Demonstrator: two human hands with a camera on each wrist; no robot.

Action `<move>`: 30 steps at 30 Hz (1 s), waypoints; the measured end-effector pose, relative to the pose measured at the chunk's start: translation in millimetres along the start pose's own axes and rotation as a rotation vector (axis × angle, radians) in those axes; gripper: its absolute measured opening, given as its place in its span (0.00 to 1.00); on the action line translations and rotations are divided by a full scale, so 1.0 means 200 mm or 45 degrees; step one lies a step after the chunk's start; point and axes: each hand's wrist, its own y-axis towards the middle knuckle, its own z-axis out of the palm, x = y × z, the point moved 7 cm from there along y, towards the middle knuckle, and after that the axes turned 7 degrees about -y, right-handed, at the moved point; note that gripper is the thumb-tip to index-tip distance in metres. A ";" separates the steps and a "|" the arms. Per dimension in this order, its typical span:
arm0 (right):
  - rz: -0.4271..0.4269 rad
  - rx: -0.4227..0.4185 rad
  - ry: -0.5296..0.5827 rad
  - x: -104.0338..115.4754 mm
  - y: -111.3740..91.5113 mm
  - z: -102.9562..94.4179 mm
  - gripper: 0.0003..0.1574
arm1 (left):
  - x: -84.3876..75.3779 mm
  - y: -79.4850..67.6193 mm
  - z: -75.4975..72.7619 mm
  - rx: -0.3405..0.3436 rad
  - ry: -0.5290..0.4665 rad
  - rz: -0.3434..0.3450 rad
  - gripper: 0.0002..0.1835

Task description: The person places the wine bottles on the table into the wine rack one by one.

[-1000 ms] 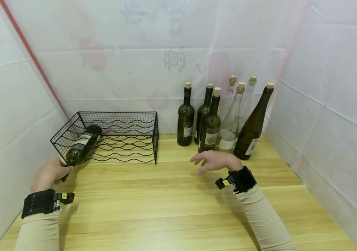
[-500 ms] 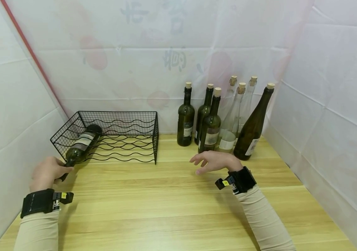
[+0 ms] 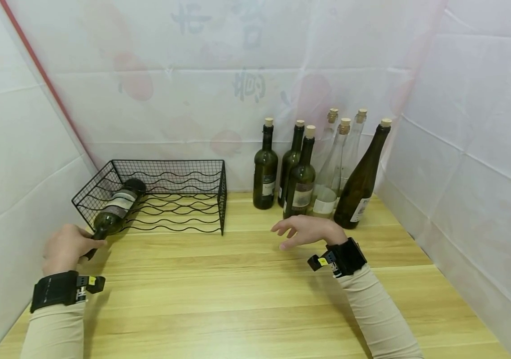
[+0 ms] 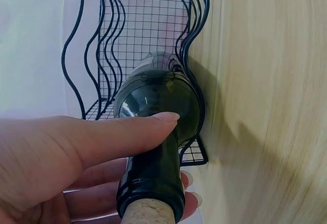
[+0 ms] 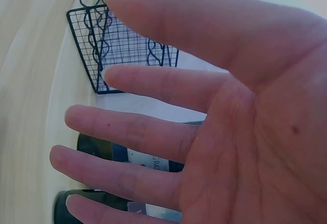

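A dark green wine bottle [image 3: 113, 212] lies on its side at the left end of the black wire wine rack [image 3: 179, 193], its base toward the back. My left hand [image 3: 68, 248] grips its neck. In the left wrist view, the thumb lies over the neck [image 4: 153, 175] and fingertips show on the far side; a cork [image 4: 148, 212] sits in the mouth. My right hand [image 3: 311, 232] hovers over the table in front of the standing bottles, holding nothing. In the right wrist view its fingers [image 5: 138, 132] are spread and nearly straight.
At the back right stand several corked bottles: green ones [image 3: 265, 174], clear ones [image 3: 327, 184] and a tall dark one [image 3: 360, 184] at the right end. White cloth walls [image 3: 480, 134] enclose the back and sides of the wooden table [image 3: 219, 299].
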 end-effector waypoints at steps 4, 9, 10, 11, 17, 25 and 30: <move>0.015 0.003 0.008 -0.01 0.00 0.00 0.39 | 0.00 -0.01 0.00 -0.007 0.020 0.021 0.27; 0.023 0.006 0.013 -0.02 0.00 0.01 0.39 | -0.02 -0.01 0.03 0.096 0.060 0.047 0.24; 0.022 0.006 0.012 -0.02 0.00 0.01 0.39 | -0.03 -0.01 0.03 0.117 0.074 0.054 0.25; 0.021 0.006 0.013 -0.02 0.00 0.01 0.39 | -0.03 0.00 0.03 0.134 0.077 0.063 0.25; 0.020 0.003 0.030 -0.02 0.00 0.00 0.38 | -0.03 0.03 0.04 0.160 0.074 0.074 0.24; 0.007 0.002 0.031 -0.02 0.00 -0.01 0.39 | -0.03 0.02 0.01 0.058 0.037 0.050 0.19; 0.010 -0.003 0.031 -0.03 0.01 -0.01 0.38 | -0.03 0.01 0.00 0.013 0.047 0.057 0.18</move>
